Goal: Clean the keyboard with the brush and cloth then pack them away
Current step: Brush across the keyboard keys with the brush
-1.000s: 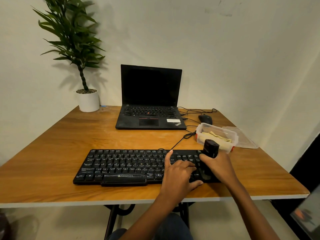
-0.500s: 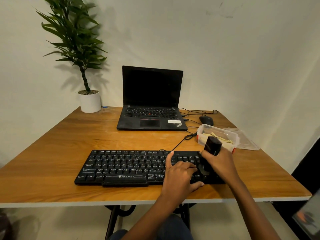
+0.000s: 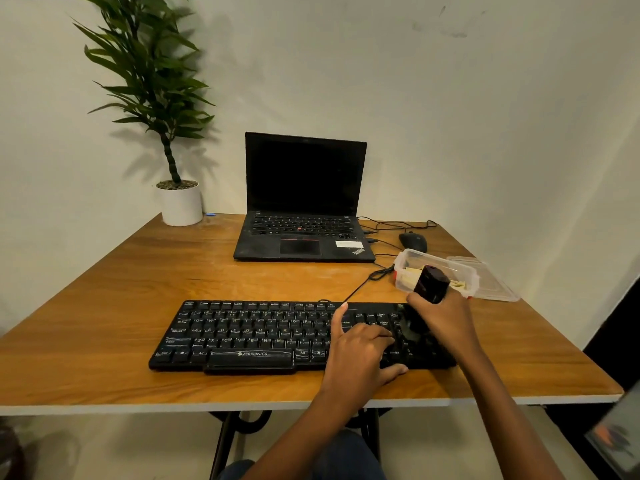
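right hand scrubs right end of keyboard with brush, left hand steadies it
right hand is curled tight round a chunky black brush, handle top poking up out of the fist, dark head down on the keys at the right end of the black corded plastic keyboard. left hand rests on the keys just left of the brush, index finger straight, other fingers bent, thumb at the keyboard's front edge, gripping nothing. cream cloth lies in a clear plastic box just behind the keyboard's right end, its clear lid right of the box. the keyboard lies near the front edge of the wooden bench. open black laptop well behind the keyboard, black mouse behind the box, green plant in a white pot far behind the keyboard's left end.
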